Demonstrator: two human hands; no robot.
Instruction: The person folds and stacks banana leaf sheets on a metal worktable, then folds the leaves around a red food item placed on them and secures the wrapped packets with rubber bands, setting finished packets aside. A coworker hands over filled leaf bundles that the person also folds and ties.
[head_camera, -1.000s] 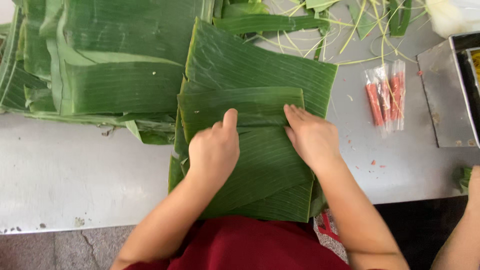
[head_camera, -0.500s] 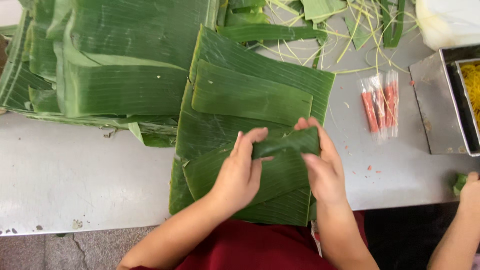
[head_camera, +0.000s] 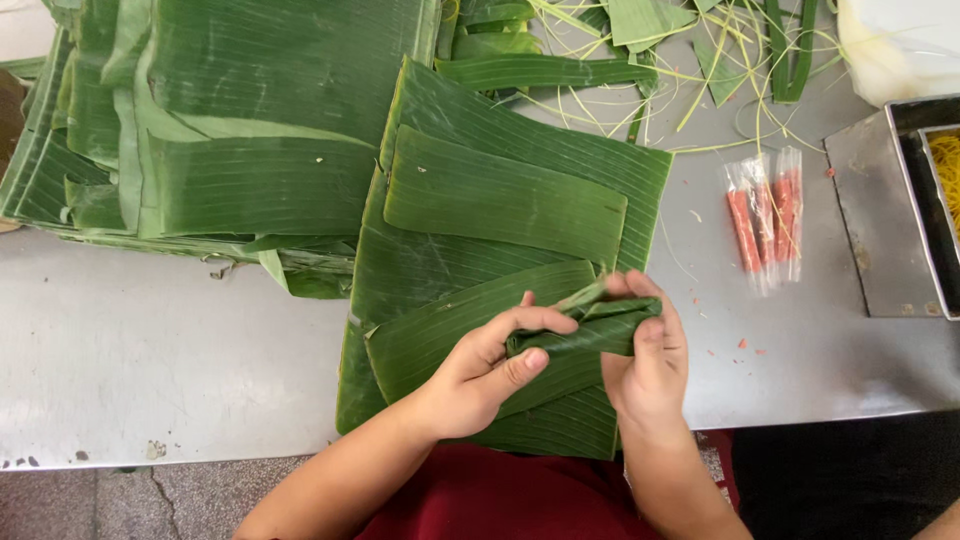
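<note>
A small folded banana-leaf parcel (head_camera: 590, 328) is held between both hands above a stack of cut banana leaves (head_camera: 480, 200) on a steel table (head_camera: 150, 350). My left hand (head_camera: 480, 370) pinches the parcel's left end with thumb and fingers. My right hand (head_camera: 650, 350) wraps around its right end, where a loose leaf flap sticks up.
A big pile of banana leaves (head_camera: 220, 130) lies at the left. Thin leaf strips (head_camera: 690, 70) are scattered at the back. Red sausages in clear wrappers (head_camera: 765, 215) lie right of the stack. A metal tray (head_camera: 900, 210) with yellow filling and a white bag (head_camera: 900, 45) sit at the right edge.
A second ago both hands pressed flat on a leaf strip on the stack. They have since rolled it into a parcel and lifted it, and now grip it tighter.
</note>
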